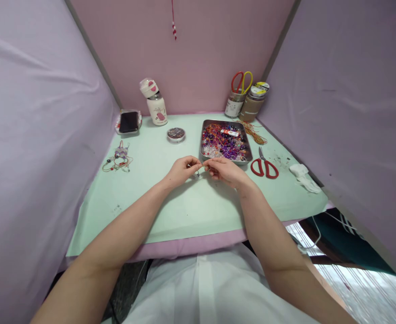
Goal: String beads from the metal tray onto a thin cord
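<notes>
My left hand (184, 171) and my right hand (224, 171) meet over the middle of the table, fingertips pinched close together. Between them runs a thin tan cord (203, 166), and both hands grip it. A few small clear and dark beads (197, 175) hang just below my left fingertips. Right behind my hands stands a metal tray (251, 155) of mixed red, purple and clear beads, with orange cord and a small white-and-red tube (229, 133) on top. Red-handled scissors (264, 165) lie to the right of my right hand.
Finished-looking beaded strings (119, 157) lie at left, near a phone (129, 122) and a white bottle (157, 110). A round container (175, 134) sits mid-table. Jars (233, 108), one holding scissors, a cord bundle (254, 132) and white tissue (304, 177) line the right. Fabric walls enclose the table.
</notes>
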Demonstrator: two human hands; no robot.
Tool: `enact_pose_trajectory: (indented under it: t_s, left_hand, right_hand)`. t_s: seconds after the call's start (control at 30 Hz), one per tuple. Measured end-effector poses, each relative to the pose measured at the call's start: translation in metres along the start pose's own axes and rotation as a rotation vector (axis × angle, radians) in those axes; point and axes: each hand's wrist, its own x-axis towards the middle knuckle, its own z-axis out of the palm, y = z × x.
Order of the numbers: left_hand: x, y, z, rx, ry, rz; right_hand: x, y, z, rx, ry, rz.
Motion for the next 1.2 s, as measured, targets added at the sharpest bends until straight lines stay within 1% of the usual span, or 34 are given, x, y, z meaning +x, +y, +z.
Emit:
enact_pose_trajectory:
  t_s: [0.13,0.27,0.5,0.63,0.83,1.0,1.1,1.2]
  left_hand:
    - [0.001,-0.002,0.002,-0.022,0.085,-0.014]
    - [0.001,-0.002,0.004,-0.022,0.143,-0.007]
    - [0.001,-0.002,0.006,-0.028,0.155,-0.001]
    - [0.000,-0.001,0.007,-0.055,0.145,-0.009]
    - [0.000,0.001,0.006,-0.197,0.162,-0.060]
    - [0.003,-0.002,0.005,-0.313,0.195,-0.086]
    - [0.003,-0.003,0.007,-0.406,0.183,-0.106]
    - [0.001,-0.001,0.007,-0.511,0.146,-0.147]
  right_hand:
    - [0.000,-0.002,0.003,-0.032,0.040,0.009]
    - [-0.001,-0.001,0.006,-0.100,0.007,-0.004]
    - [0.000,0.003,0.008,-0.099,0.033,-0.063]
    - [0.000,0.003,0.009,-0.085,0.031,-0.067]
    - [0.000,0.006,0.010,-0.146,-0.022,-0.060]
    - [-0.002,0.006,0.012,-0.226,-0.069,-0.077]
    - [-0.003,0.007,0.013,-0.264,-0.066,-0.083]
    - [-0.002,0.008,0.014,-0.332,-0.042,-0.091]
